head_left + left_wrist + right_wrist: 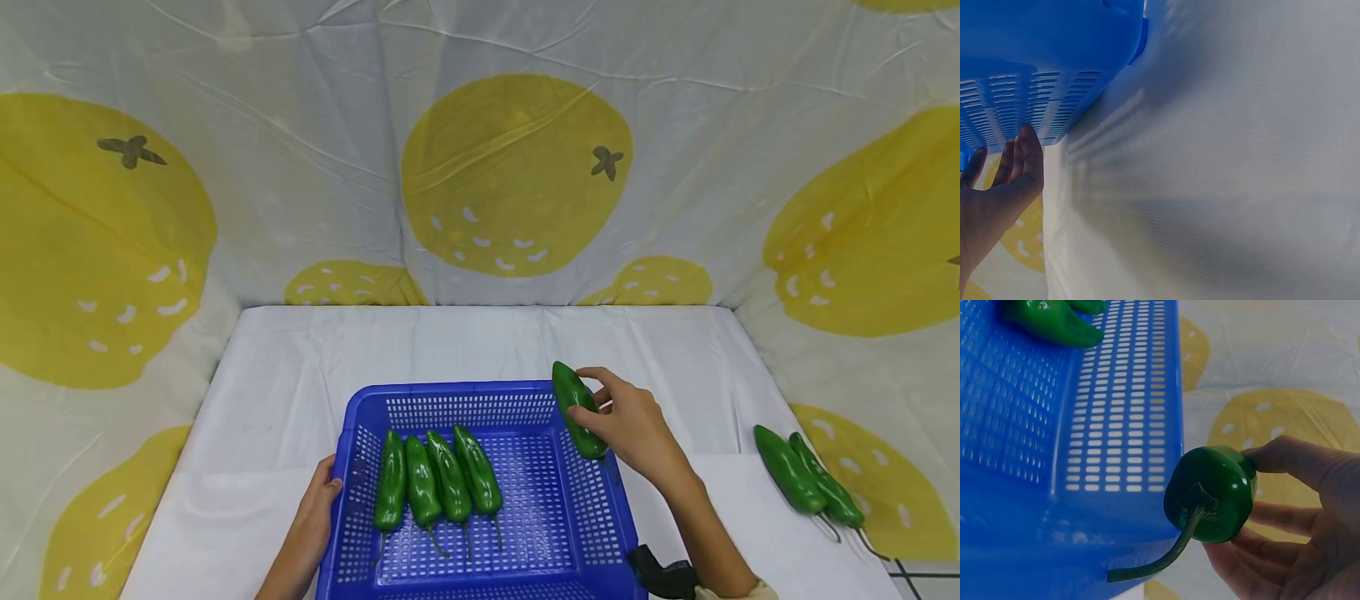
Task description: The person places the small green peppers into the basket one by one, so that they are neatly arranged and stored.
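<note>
My right hand (632, 421) holds a glossy green chili pepper (573, 408) above the right rim of a blue plastic basket (450, 388). Thumb and fingers pinch the pepper's sides. In the right wrist view, the pepper's (1222, 494) blunt end and curved stem face the camera. Several similar peppers (453, 475) lie side by side in the basket's left half, stems towards me. At the basket's left side is my left hand (313, 508). The left wrist view shows its nearly straight fingers (1032, 156) touching the slotted outer wall.
Two more green peppers (791, 475) lie to the right of the basket, near the table's right edge. A white cloth (465, 342) covers the table. Fabric printed with yellow fruit (517, 175) stands behind and at both sides.
</note>
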{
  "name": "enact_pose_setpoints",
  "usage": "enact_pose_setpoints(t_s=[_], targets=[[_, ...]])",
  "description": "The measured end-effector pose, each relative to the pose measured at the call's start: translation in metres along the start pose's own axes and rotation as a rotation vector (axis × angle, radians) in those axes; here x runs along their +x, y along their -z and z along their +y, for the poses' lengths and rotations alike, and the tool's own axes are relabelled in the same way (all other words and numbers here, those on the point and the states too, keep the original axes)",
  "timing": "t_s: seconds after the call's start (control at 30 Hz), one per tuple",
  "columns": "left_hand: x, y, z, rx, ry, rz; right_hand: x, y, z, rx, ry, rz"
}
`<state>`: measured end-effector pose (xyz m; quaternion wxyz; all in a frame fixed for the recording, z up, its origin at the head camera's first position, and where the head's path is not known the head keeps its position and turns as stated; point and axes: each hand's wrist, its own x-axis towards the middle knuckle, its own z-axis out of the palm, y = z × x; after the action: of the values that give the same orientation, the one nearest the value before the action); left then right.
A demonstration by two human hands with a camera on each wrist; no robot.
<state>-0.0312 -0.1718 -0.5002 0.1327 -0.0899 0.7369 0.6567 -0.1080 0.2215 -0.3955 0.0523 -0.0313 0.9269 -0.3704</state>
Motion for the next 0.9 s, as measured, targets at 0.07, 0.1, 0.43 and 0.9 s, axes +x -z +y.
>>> enact_pose_setpoints(t_s=[0.07, 0.1, 0.43, 0.9], targets=[[0.0, 0.0, 0.0, -0.001, 0.001, 0.002, 0.0, -0.003, -0.003, 0.011, 0.001, -0.008], [0.0, 0.0, 0.0, -0.001, 0.002, 0.003, 0.0, -0.005, -0.005, 0.014, 0.002, -0.011], [0.0, 0.0, -0.001, -0.003, -0.01, -0.001, 0.002, -0.026, -0.016, 0.045, 0.019, -0.065], [0.001, 0.0, -0.001, -0.007, -0.012, -0.005, -0.001, -0.067, -0.018, 0.057, 0.004, -0.171]])
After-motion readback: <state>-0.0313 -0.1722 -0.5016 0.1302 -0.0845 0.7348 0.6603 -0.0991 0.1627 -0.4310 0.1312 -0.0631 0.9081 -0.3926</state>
